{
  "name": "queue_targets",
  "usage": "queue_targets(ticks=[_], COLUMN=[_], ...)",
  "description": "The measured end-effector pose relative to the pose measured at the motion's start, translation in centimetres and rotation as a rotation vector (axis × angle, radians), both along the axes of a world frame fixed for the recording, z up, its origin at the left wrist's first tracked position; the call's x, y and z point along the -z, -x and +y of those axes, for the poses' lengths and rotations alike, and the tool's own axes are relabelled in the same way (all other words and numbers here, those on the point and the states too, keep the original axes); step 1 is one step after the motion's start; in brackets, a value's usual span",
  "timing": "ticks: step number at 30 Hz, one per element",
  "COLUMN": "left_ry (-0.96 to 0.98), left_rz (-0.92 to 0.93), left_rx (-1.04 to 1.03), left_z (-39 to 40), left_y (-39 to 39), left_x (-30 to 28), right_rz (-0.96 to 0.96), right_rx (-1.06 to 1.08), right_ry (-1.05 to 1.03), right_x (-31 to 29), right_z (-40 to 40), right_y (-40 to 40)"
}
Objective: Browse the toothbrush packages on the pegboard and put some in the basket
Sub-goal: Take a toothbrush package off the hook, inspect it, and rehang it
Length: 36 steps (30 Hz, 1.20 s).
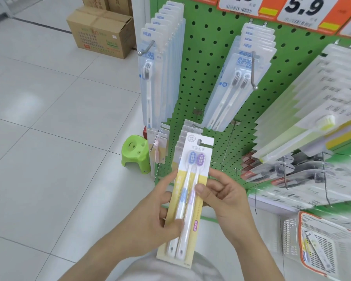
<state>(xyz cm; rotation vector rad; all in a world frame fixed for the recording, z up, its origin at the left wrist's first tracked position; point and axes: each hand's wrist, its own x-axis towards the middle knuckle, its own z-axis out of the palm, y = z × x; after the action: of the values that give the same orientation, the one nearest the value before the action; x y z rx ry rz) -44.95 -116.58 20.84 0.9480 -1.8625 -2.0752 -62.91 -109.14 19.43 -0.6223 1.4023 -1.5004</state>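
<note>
Nearest the camera, twin toothbrush package [187, 201] held upright in front of the pegboard [209, 82], blue and purple brush heads uppermost. Left hand [156, 218] gripping its left edge, fingers curled behind, thumb pressed on the lower front. Right hand [225, 195] pinching its right edge, thumb on the front, fingers curled behind. Lower right, white basket [292, 236] with orange rim, holding packages. Left of the board, green stool [136, 155] on the tiled floor. Beyond, hanging packages [150, 78] on pegs, price tags [304, 9] above, cardboard box [101, 33] far left.
</note>
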Motion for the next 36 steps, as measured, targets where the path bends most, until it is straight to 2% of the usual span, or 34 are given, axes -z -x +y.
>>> queue_targets(ticks=[5, 8, 13, 18, 25, 28, 32, 34, 36], left_ry=[-0.042, -0.072, -0.067, -0.115, -0.121, 0.000, 0.416, 0.501, 0.534], left_rz=[0.047, 0.050, -0.012, 0.019, -0.061, -0.122, -0.111, -0.083, -0.093], left_rx=[-0.123, -0.177, -0.062, -0.158, -0.016, -0.015, -0.174, -0.251, -0.231], left_z=[0.5, 0.6, 0.1, 0.7, -0.1, 0.4, 1.6, 1.7, 1.5], left_y=[0.9, 1.0, 0.0, -0.3, -1.5, -1.5, -1.2, -1.0, -0.8], left_x=[0.7, 1.5, 1.9, 2.0, 2.2, 2.4, 2.1, 1.5, 1.2], right_rz=[-0.036, 0.016, 0.028, 0.012, 0.012, 0.047, 0.077, 0.061, 0.059], right_rx=[-0.132, -0.093, 0.039, -0.188, -0.139, -0.127, -0.088, -0.104, -0.129], right_ry=[-0.047, -0.059, -0.026, -0.095, -0.104, -0.114, -0.108, -0.093, -0.065], right_x=[-0.9, -0.5, 0.0, -0.3, 0.1, 0.6, 0.9, 0.8, 0.7], right_z=[0.0, -0.3, -0.1, 0.2, 0.3, 0.3, 0.4, 0.5, 0.5], right_y=[0.6, 1.0, 0.7, 0.7, 0.3, -0.1, -0.2, -0.2, -0.6])
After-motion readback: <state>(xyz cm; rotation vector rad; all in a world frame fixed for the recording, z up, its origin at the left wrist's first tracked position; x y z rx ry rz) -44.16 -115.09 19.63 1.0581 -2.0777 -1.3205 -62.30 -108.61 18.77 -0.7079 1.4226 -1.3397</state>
